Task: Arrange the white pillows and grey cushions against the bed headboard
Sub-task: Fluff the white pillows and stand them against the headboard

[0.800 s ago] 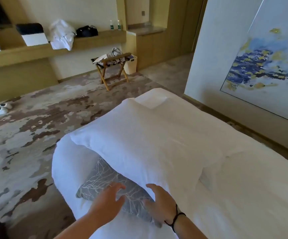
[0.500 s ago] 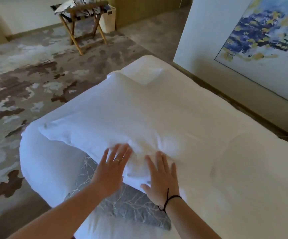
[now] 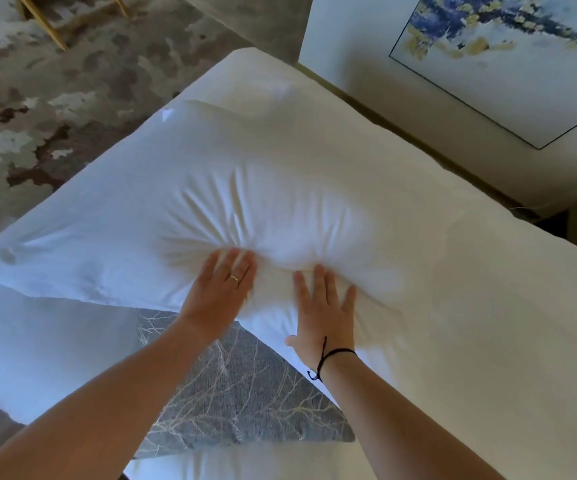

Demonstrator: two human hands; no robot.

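A large white pillow (image 3: 231, 188) lies across the white bed (image 3: 470, 306). Its near edge covers part of a grey cushion (image 3: 245, 393) with a pale branch pattern. My left hand (image 3: 221, 289), wearing a ring, presses flat into the pillow's near edge with straight fingers. Beside it, my right hand (image 3: 325, 313), a black cord at its wrist, presses the same edge with spread fingers. The fabric is dented and creased around both hands. The cushion's far part is hidden under the pillow.
A patterned brown and beige carpet (image 3: 55, 98) lies to the left of the bed. Wooden legs of a luggage rack (image 3: 45, 26) show at the top left. A white wall with a blue and yellow painting (image 3: 508, 57) runs along the bed's right side.
Both hands moved from the grey cushion up onto the white pillow and now press deeper into it. The view has tilted down and come closer to the bed.
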